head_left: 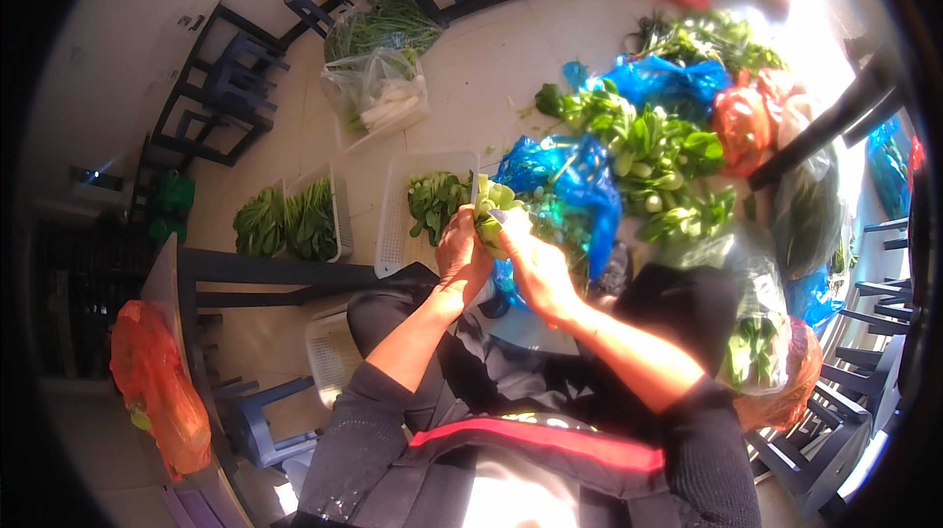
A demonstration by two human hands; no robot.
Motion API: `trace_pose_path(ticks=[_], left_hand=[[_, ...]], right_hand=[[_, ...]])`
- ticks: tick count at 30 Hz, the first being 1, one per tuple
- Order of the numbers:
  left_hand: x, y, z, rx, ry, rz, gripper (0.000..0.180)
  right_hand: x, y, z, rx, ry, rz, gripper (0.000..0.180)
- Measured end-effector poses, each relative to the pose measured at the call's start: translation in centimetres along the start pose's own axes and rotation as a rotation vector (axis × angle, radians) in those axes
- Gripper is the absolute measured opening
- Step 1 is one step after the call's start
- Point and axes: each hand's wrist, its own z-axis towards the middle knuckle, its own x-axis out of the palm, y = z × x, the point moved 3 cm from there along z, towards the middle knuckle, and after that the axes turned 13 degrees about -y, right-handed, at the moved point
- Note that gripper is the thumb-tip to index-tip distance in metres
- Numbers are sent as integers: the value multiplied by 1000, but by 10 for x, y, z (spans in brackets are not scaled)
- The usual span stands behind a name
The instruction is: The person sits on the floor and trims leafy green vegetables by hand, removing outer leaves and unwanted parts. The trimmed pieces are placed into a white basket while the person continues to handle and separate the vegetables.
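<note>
Both of my hands are raised over my lap around a pale green leafy vegetable (496, 198) that looks like bok choy. My left hand (460, 251) is closed on its near left side. My right hand (533, 268) presses against it from the right with bent fingers; a small greyish bit shows near the thumb, too small to name. Just beyond the left hand, a white plastic basket (392, 196) contains loose bok choy (437, 202). An opened blue plastic bag (594, 196) with greens lies beyond the right hand, against a big heap of bok choy (648, 150).
Another white basket (340, 209) of greens stands left. Clear bags of white radishes (393, 101) and long greens (388, 27) lie on the floor. Orange bags (744, 125) and a bag of greens (756, 341) crowd the right. A dark table frame (265, 268) is close left.
</note>
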Motion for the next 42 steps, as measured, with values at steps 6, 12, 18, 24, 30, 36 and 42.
trace_pose_path(ticks=[6, 12, 18, 24, 30, 36, 42], left_hand=[[1, 18, 3, 62, -80, 239, 28], [-13, 39, 20, -253, -60, -147, 56], [0, 51, 24, -261, -12, -387, 74], [14, 29, -1, -263, 193, -421, 68], [2, -7, -1, -130, 160, -475, 59], [-11, -26, -4, -189, 171, -529, 45], [9, -3, -9, -176, 198, -540, 53]], right_hand=[[-3, 7, -2, 848, 159, 238, 60], [-22, 18, 9, 153, 97, -318, 46], [-37, 35, 18, -185, -6, -837, 59], [-16, 27, 22, -313, 22, -576, 17], [-21, 29, 18, -213, 80, -588, 23], [-15, 16, 15, -210, 77, -445, 22], [-18, 13, 9, -305, -11, -493, 19]])
